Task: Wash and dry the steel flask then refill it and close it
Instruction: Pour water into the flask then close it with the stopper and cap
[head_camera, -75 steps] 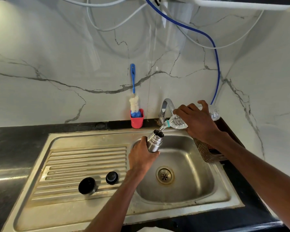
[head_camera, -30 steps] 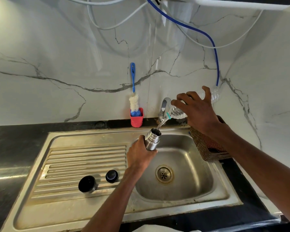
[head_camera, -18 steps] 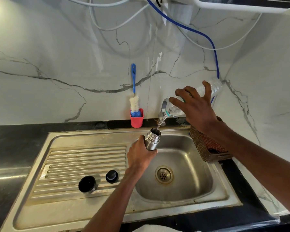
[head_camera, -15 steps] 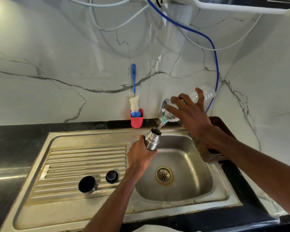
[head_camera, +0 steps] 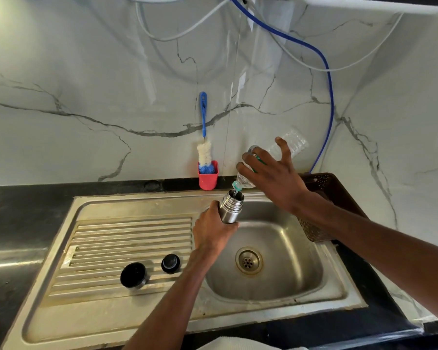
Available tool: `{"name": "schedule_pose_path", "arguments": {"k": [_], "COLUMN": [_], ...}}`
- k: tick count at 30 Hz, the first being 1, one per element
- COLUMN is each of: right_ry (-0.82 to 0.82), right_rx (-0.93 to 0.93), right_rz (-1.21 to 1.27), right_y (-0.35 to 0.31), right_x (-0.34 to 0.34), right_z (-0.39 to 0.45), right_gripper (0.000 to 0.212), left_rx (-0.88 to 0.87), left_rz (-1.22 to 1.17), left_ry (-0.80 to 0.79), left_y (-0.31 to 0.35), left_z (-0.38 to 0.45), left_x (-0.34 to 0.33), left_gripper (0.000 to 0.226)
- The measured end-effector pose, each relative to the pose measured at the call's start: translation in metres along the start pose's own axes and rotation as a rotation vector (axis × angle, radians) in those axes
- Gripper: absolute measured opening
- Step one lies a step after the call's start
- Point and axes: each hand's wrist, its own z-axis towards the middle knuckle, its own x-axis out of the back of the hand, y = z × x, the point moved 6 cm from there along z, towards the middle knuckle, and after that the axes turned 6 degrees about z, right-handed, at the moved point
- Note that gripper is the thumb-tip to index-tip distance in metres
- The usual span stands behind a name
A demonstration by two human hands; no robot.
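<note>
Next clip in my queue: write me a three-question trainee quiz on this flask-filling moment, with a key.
1. True or false: the steel flask already has its cap on.
2. Which hand tilts the plastic bottle over the flask's mouth?
A. left hand
B. right hand
C. neither
3. Fill in: the two black caps lie on the sink's ribbed ______.

Key:
1. False: its mouth is open and held over the basin.
2. B: the right hand's fingers wrap the bottle, while the left hand grips the flask.
3. Drainboard.
</note>
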Motion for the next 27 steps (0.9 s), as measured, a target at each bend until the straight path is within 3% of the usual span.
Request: {"name": "schedule_pose_path", "arguments": {"k": [4, 9, 14, 17, 22, 27], "right_ry": [0.034, -0.004, 0.055, 0.039, -0.007, -0.043], "right_rx": [0.08, 0.043, 0.105, 0.1, -0.084, -0.6], "right_rz": [0.005, 0.034, 0.087, 0.103, 0.22, 0.863], "right_y": [-0.012, -0.006, -0.015, -0.019, -0.022, -0.036], "right_x": [0.001, 0.006, 0.008, 0.009, 0.014, 0.001], "right_z": [-0.001, 0.005, 0.007, 0.009, 0.011, 0.009], "right_gripper": [0.071, 0.079, 0.068, 0.072, 0.085, 0.082], "left_rx": [0.011, 0.011, 0.031, 0.023, 0.054, 0.099], "left_rz": [-0.023, -0.039, -0.049, -0.052, -0.122, -0.193], "left_ry": [0.006, -0.001, 0.002, 0.015, 0.047, 0.131], "left_y": [0.0, 0.0, -0.005, -0.007, -0.019, -0.042], "left_z": [0.0, -0.001, -0.001, -0.003, -0.008, -0.012], "left_x": [0.004, 0.007, 0.012, 0.016, 0.027, 0.055], "left_gripper": [0.053, 0.053, 0.054, 0.054, 0.053, 0.056]}}
